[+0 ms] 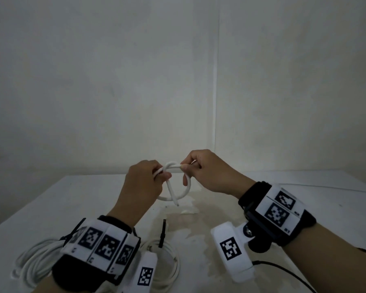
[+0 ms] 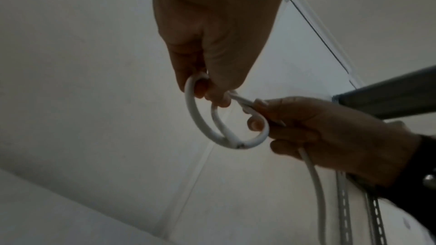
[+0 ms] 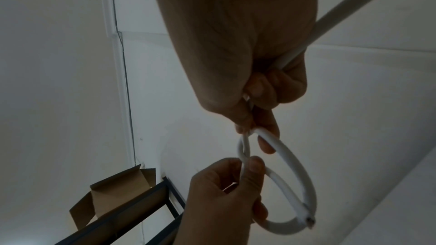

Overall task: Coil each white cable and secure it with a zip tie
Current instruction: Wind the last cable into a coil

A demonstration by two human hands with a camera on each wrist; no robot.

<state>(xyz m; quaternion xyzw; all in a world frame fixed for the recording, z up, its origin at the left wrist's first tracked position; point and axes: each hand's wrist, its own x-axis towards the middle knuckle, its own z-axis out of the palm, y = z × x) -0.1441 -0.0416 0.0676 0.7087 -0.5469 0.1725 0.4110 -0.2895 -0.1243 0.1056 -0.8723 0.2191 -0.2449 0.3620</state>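
A white cable [image 1: 179, 188] is held up above the tabletop [image 1: 40, 208] between both hands, bent into one small loop. The loop's top is pinched on the left side by the thumb and fingers of the left hand [image 1: 145, 182], whose grip is closed around the crossing strands. On the right side, the cable is pinched between thumb and forefinger of the right hand [image 1: 207, 172], so that grip is likewise clamped on the cable. The cut end [image 1: 177, 204] of the cable is seen pointing down past the bottom of the loop, crossing over it, clear of the tabletop.

In the left wrist view, the loop [image 2: 219, 128] is seen hanging between the two hands, and a long run of the cable [image 2: 316, 183] is seen leading down out of the right hand [image 2: 330, 137]. In the right wrist view, that run [image 3: 342, 12] is seen passing through the curled fingers of the right hand [image 3: 247, 44], while the left hand [image 3: 224, 193] is closed on the near side of the loop.

On the near part of the tabletop, two coiled white cables are laid: one coil [image 1: 36, 263] at the left and a second coil [image 1: 167, 263] just right of the left wrist. A black zip tie [image 1: 162, 232] is seen standing up from the second coil.
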